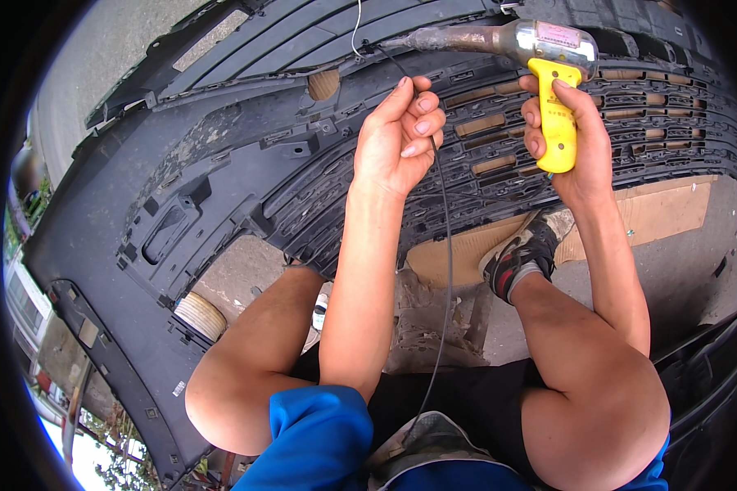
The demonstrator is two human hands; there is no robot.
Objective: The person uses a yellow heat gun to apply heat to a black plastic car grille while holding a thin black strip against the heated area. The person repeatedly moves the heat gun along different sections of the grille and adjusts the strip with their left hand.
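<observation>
The right hand (567, 131) is clenched around the yellow handle of a heat gun (508, 45), its metal barrel pointing left so the stained nozzle sits right at the upper rib of a dark grey car bumper (221, 164). Judging by that aim, the gun is held level so its tip meets 1 spot on the plastic. The left hand (397, 135) is curled with fingers folded in, pinching a thin black rod (445, 245) that runs from the fingers up toward the nozzle tip and down past the person's lap; it seems held this way to feed the rod's end to the hot tip. A thin pale wire (356, 29) hangs just above the nozzle. The bumper lies inside-up in front of the person, its brackets, clips and the grille (630, 123) slats showing, so the back face is easy to reach. The person sits low with both knees raised, 1 shoe (522, 254) resting near the bumper's lower edge. Under the bumper lies flattened cardboard (655, 213) on a grey concrete floor (688, 270). This is outdoors or in an open yard: daylight is strong, and greenery and a parked vehicle show at the far left rim.
</observation>
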